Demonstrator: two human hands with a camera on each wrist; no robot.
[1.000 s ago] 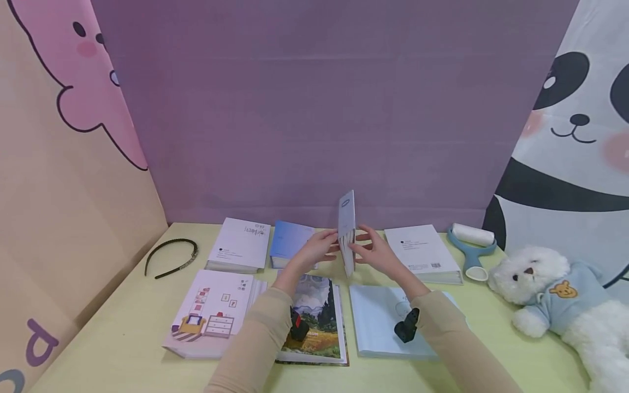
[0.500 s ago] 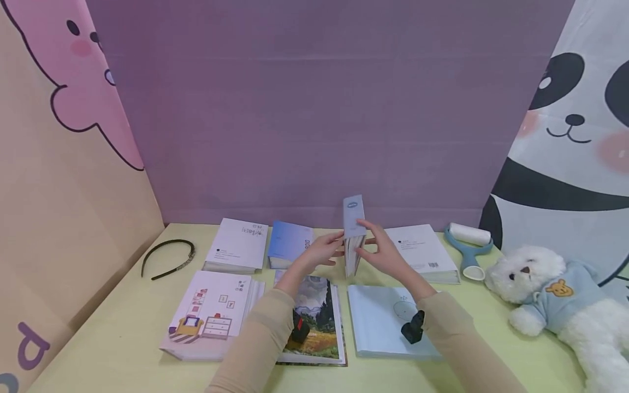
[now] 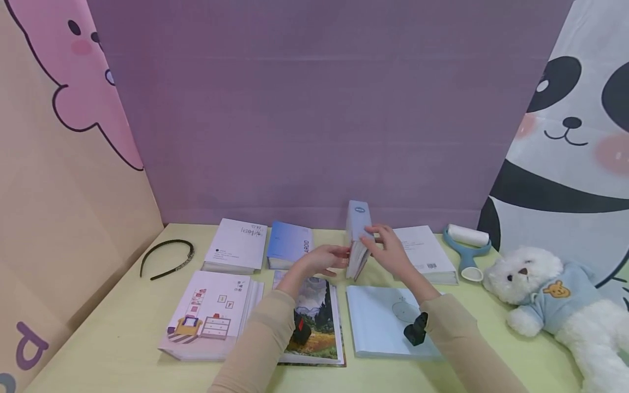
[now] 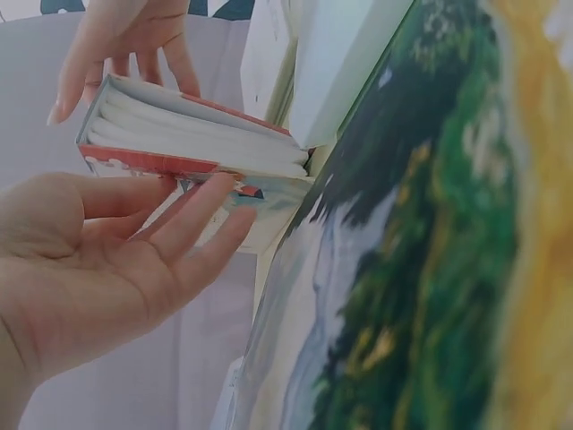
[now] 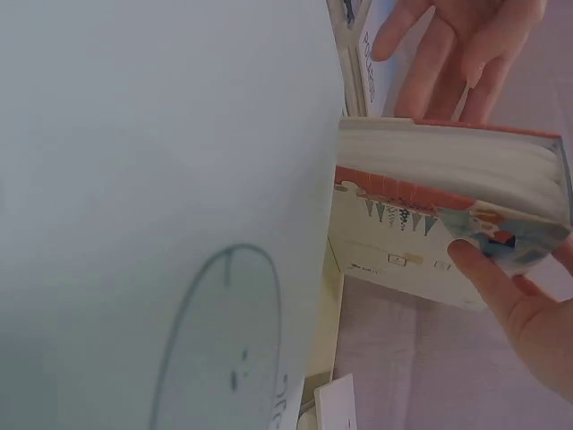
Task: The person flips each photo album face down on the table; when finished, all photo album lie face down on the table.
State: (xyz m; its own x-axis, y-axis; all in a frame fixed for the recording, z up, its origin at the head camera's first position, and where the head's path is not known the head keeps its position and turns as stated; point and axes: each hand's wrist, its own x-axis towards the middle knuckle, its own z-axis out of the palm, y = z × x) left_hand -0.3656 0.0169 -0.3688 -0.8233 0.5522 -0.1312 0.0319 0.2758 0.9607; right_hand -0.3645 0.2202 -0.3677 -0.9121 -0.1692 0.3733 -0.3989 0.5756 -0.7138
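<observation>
A small photo album (image 3: 360, 224) with a pale blue spine and red-edged covers stands upright at the back middle of the table, its page edges towards me. My left hand (image 3: 321, 261) reaches to its left side; in the left wrist view the nearly straight fingers (image 4: 201, 242) lie against the cover. From the right, my right hand (image 3: 390, 251) holds it near the spine, with one fingertip pressing the illustrated cover (image 5: 385, 228) in the right wrist view. Below the hands lie an album with a landscape painting (image 3: 319, 322) and a pale blue album (image 3: 375, 322).
A white album (image 3: 236, 245) and a blue one (image 3: 290, 245) lie back left, another white album (image 3: 425, 254) back right. An illustrated album (image 3: 208, 316) is at front left. Around the sides are a black headband (image 3: 167, 259), a lint roller (image 3: 469, 251) and a teddy bear (image 3: 555, 305).
The photo album has turned so its spine faces up more towards me, and it has shifted slightly right and lower. Both hands have moved along with it.
</observation>
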